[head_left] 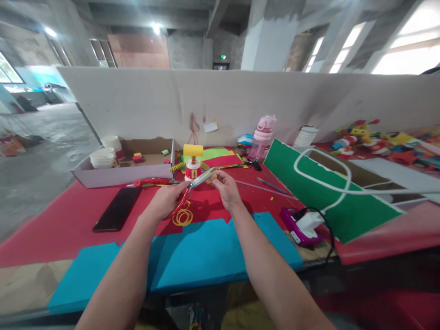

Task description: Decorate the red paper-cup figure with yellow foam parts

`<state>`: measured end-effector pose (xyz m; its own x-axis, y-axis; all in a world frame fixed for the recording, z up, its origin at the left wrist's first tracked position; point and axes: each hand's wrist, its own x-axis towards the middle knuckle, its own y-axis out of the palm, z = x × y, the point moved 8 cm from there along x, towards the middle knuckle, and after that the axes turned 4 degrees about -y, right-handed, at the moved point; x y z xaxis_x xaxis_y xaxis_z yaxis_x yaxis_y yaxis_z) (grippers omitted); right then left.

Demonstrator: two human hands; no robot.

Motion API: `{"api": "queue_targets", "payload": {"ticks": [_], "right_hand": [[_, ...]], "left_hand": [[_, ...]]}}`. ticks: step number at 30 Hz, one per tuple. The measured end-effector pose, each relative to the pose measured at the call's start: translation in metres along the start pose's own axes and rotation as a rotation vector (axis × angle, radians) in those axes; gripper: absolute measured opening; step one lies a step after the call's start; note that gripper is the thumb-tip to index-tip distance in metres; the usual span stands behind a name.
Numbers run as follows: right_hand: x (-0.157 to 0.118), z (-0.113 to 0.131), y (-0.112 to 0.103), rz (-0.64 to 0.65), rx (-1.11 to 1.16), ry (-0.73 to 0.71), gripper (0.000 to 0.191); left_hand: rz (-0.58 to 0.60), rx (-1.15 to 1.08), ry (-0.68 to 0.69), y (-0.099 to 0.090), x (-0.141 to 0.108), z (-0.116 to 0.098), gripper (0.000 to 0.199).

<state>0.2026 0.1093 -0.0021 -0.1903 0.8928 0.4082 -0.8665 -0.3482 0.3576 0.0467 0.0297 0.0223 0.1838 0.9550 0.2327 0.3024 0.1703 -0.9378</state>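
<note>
A pair of scissors (202, 178) with red handles is in my left hand (165, 200), its blades pointing right and away from me. My right hand (225, 189) is closed in a pinch at the blade tips, on what looks like a small yellow piece (215, 176); the fingers hide most of it. Just behind the blades stands a paper-cup figure (193, 170) with a yellow roll (193, 150) on top and pleated yellow-green arms. Below the scissors, yellow paper rings (183, 216) lie on the red table cover (137, 240).
At left are a black phone (117, 209), red-handled scissors (151, 182) and a box (123, 176) with paper cups. Blue sheets (195, 254) cover the front edge. To the right lie a pen (271, 185), a purple power strip (298, 229), a white cable and a green board (319, 192).
</note>
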Motion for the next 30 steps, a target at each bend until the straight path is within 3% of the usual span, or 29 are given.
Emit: {"api": "queue_targets", "payload": {"ticks": [11, 30], "right_hand": [[-0.0014, -0.0019, 0.0007, -0.002, -0.003, 0.036, 0.026], [0.0002, -0.0007, -0.0009, 0.018, -0.027, 0.022, 0.026]], "left_hand": [[-0.058, -0.094, 0.028, -0.0008, 0.0006, 0.0009, 0.043], [-0.013, -0.127, 0.037, -0.0034, -0.0008, -0.0015, 0.043]]}}
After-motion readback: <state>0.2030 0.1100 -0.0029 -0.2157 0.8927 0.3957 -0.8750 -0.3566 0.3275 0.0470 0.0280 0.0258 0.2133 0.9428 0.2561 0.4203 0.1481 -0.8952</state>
